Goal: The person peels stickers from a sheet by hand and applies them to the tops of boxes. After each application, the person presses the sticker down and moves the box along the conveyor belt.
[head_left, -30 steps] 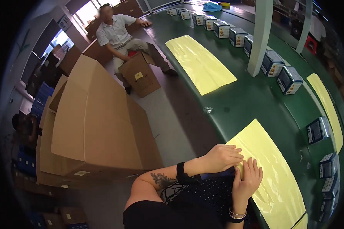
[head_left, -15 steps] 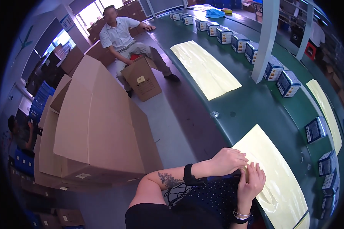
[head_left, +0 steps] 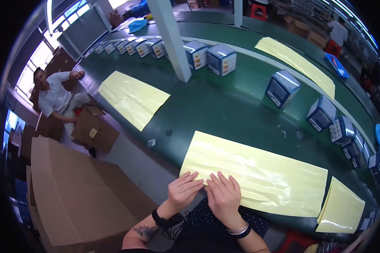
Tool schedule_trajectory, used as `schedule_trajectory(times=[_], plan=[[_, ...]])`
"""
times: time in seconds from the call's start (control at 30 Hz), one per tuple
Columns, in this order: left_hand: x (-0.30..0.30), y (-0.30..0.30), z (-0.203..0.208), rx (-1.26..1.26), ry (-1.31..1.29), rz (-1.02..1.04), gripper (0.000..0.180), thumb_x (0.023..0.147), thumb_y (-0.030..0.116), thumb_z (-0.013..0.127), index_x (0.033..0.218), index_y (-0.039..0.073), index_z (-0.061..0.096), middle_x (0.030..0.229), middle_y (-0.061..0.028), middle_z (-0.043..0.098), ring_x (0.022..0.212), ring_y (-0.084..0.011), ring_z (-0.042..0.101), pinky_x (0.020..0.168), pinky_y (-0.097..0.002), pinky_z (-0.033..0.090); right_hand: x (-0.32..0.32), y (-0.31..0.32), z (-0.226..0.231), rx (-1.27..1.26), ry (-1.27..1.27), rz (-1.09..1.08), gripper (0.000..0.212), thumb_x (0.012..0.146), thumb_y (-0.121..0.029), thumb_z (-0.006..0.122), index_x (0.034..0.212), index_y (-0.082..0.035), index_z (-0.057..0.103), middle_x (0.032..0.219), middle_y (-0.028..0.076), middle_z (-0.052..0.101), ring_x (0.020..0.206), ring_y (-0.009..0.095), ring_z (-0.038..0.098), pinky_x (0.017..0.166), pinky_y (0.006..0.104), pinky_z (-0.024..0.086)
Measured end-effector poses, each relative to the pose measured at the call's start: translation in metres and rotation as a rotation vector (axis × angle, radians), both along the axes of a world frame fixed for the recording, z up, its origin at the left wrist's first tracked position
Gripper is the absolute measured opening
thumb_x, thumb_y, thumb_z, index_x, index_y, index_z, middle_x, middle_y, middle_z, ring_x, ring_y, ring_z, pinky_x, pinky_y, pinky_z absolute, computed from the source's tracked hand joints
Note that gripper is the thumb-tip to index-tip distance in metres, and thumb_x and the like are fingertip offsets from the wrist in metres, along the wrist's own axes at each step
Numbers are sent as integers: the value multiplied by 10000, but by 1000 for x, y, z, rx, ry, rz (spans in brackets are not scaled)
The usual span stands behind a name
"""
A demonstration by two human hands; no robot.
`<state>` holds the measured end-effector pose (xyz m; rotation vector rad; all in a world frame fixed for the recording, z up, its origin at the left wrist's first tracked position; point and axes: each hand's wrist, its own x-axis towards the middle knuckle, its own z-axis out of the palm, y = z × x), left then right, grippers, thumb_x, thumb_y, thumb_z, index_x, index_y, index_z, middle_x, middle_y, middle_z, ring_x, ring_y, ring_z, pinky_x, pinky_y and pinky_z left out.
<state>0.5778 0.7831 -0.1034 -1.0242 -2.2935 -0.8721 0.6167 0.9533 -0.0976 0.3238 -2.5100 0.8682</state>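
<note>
A glossy, creased yellow plastic sheet (head_left: 257,168) lies on the green table directly in front of me. My left hand (head_left: 184,192) and my right hand (head_left: 223,196) are close together at its near left edge. The fingers of both rest over the top of that edge, and the thumbs are tucked low, so the edge seems pinched between them. What the thumbs press on is mostly hidden. A folded yellow sheet (head_left: 341,206) lies just right of the big one, close to my side of the table.
Blue-and-white boxes (head_left: 221,59) line the table's far side, around a white post (head_left: 169,38). Other yellow sheets (head_left: 133,99) lie left and far right (head_left: 297,63). A large cardboard box (head_left: 80,189) stands at lower left; beyond it a person (head_left: 59,95) sits by an open carton (head_left: 96,128).
My view has swung right, bringing the table and sheet to the middle. Both hands stay at the sheet's edge; the right hand's fingers now lie flatter over it.
</note>
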Motion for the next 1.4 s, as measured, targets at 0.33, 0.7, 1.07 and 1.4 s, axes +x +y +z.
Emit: schedule_trajectory(times=[0.33,0.7,1.07,1.4], plan=[[-6,7,14,-100,-95,-31,148,710,-41,751,818,16,668,922,-93,710,969,-307,688,938,-441,525,-2,12,1,-26,-60,-7,266,817,-188,713,1052,-68,678,1203,93,652,1202,252,571,1041,449,384],[-88,128,140,-256,-644,-477,161,781,8,734,882,30,610,1184,-128,648,1175,-285,575,1018,-387,419,28,88,43,-195,135,-94,261,813,-233,731,1024,-87,685,1318,163,559,1289,336,487,1091,581,279],[-136,422,135,-496,-152,-840,213,748,133,766,840,28,605,1160,-131,659,1104,-274,604,936,-338,454,116,194,12,-65,-22,-891,233,798,-163,713,1007,-67,683,1269,173,584,1244,351,516,1083,561,304],[-100,529,91,-183,-381,-461,192,753,192,777,801,26,692,839,-147,713,840,-266,677,814,-383,496,117,199,16,-36,-59,-777,231,820,-189,690,1000,-46,669,1220,164,605,1207,330,541,1052,516,356]])
